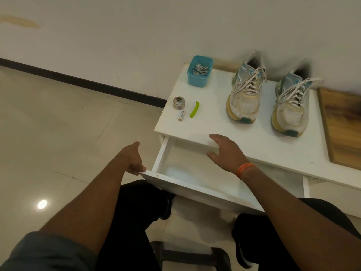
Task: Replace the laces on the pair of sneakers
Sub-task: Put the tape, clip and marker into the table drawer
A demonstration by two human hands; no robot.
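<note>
My left hand (134,165) grips the near left corner of the drawer (195,180), fingers curled round its front edge, to hold it pulled out from under the counter (214,122). My right hand (222,151) hangs spread and slack over the drawer's far side, holding nothing; I judge it is reaching in to feel for the new laces. The two hands are well apart. What shows of the drawer is bare white with a faint glare on its floor; its far part is hidden under the counter, so I cannot tell what lies there.

The sneakers (246,94) stand side by side at the far right of the counter, toes toward me, old white laces (252,81) threaded and loosely tied, so no lace is out yet. At the far left a blue tub (199,75) holds a tangle of something pale, perhaps laces, though it is too small to tell. Nearer lie a tape roll (178,102), a battery (181,115) and a green clip (194,109), close together.
</note>
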